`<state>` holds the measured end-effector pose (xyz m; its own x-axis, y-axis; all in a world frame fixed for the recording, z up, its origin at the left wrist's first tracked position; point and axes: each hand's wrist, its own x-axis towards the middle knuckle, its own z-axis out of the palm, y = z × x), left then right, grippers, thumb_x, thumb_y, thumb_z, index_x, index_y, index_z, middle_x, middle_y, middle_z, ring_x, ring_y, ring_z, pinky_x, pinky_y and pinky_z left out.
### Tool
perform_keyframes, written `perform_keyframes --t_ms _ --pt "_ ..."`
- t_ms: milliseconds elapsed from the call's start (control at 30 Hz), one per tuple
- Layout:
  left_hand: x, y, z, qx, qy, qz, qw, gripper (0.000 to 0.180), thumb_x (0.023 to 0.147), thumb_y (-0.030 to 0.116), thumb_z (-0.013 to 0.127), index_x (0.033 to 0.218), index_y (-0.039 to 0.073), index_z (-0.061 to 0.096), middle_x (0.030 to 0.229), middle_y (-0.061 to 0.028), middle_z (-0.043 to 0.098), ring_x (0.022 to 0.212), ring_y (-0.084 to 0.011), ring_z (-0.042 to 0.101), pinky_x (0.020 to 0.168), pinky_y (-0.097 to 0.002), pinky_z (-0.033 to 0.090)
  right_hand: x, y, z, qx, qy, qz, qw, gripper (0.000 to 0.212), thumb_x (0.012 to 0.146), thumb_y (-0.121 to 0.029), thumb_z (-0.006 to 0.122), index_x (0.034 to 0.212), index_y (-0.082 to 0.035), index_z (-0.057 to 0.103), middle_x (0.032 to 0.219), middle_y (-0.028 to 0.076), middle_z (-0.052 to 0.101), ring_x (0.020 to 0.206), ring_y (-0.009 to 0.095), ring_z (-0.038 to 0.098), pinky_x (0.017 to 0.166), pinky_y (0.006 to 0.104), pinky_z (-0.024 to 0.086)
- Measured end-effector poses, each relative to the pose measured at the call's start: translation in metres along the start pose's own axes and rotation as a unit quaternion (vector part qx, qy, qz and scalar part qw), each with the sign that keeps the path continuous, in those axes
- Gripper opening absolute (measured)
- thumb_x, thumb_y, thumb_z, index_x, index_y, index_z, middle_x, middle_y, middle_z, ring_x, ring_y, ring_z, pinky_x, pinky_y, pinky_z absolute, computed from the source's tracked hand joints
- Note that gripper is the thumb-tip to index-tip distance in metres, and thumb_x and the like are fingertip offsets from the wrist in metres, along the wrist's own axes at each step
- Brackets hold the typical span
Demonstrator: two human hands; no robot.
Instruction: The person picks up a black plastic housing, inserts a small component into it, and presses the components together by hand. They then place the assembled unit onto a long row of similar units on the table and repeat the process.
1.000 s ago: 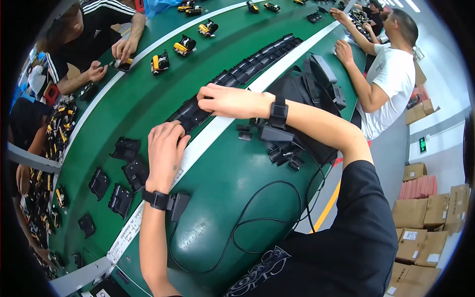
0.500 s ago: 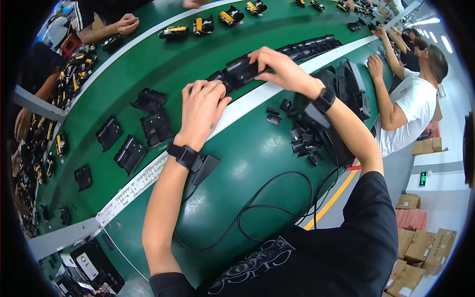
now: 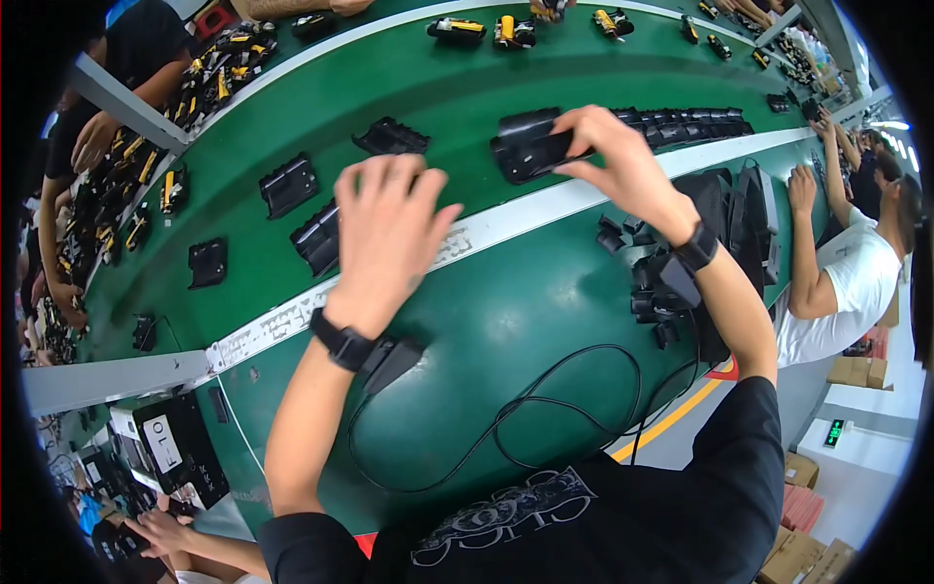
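My left hand (image 3: 389, 219) is spread, palm down, over the loose black plastic shells. It partly covers one ribbed shell (image 3: 317, 238), and whether it touches anything beneath I cannot tell. Beyond its fingertips lies another shell (image 3: 391, 138). My right hand (image 3: 623, 165) has thumb and fingers closed on the right end of a curved black plastic shell (image 3: 527, 148), at the near end of a long row of nested shells (image 3: 686, 127). Both wrists wear a black strap with a small module.
A white rail (image 3: 486, 229) divides the green belt from my green bench. Small black parts (image 3: 652, 292), a looped black cable (image 3: 501, 419) and black devices (image 3: 739, 209) lie on the bench. Yellow-and-black assemblies (image 3: 457, 31) sit across the belt. Co-workers are at both sides.
My left hand has come off the row of shells and moved left and nearer, its fingers spreading. My right hand stays at the shell. The whole view has shifted.
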<state>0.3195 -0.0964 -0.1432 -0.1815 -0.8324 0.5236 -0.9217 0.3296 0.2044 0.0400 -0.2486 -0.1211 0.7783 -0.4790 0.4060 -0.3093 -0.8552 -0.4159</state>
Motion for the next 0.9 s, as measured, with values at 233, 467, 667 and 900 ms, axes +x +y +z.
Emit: perform_keyframes --t_ms 233,467,667,900 --pt "-0.042 -0.03 -0.01 0.177 -0.054 -0.067 0.98 0.015 0.093 0.019 0.076 0.104 0.011 0.072 0.113 -0.0025 0.067 0.113 -0.0263 0.06 0.113 -0.0541 0.039 0.033 -0.024 0.051 -0.048 -0.087 -0.083 0.992 0.033 0.082 -0.015 0.087 0.091 -0.006 0.057 0.115 0.008 0.067 0.114 0.031 0.062 0.099 0.0425 0.05" --pt "-0.042 -0.035 -0.013 0.008 0.055 -0.069 0.996 0.015 0.094 0.02 0.076 0.105 0.011 0.071 0.109 -0.0018 0.067 0.107 -0.0268 0.06 0.108 -0.0548 0.04 0.031 -0.015 0.05 -0.151 -0.119 -0.129 0.973 0.03 0.09 -0.032 0.08 0.091 -0.007 0.064 0.107 0.005 0.066 0.113 0.028 0.06 0.098 0.0403 0.048" --pt "-0.044 -0.024 -0.006 -0.001 0.046 -0.13 0.99 0.017 0.091 0.023 0.079 0.1 0.011 0.071 0.108 -0.0032 0.064 0.108 -0.0276 0.058 0.104 -0.0548 0.042 0.039 -0.023 0.04 -0.172 -0.114 -0.128 0.97 0.028 0.096 -0.034 0.075 0.093 -0.007 0.068 0.102 0.004 0.066 0.112 0.026 0.061 0.097 0.041 0.05" --pt "-0.06 -0.03 0.001 0.135 0.027 -0.016 0.99 0.018 0.086 0.025 0.082 0.093 0.012 0.072 0.112 -0.005 0.062 0.115 -0.0285 0.056 0.109 -0.056 0.041 0.107 -0.045 0.072 -0.151 -0.089 -0.011 0.984 0.026 0.099 -0.032 0.072 0.098 -0.006 0.073 0.104 0.01 0.071 0.104 0.033 0.068 0.088 0.0469 0.056"
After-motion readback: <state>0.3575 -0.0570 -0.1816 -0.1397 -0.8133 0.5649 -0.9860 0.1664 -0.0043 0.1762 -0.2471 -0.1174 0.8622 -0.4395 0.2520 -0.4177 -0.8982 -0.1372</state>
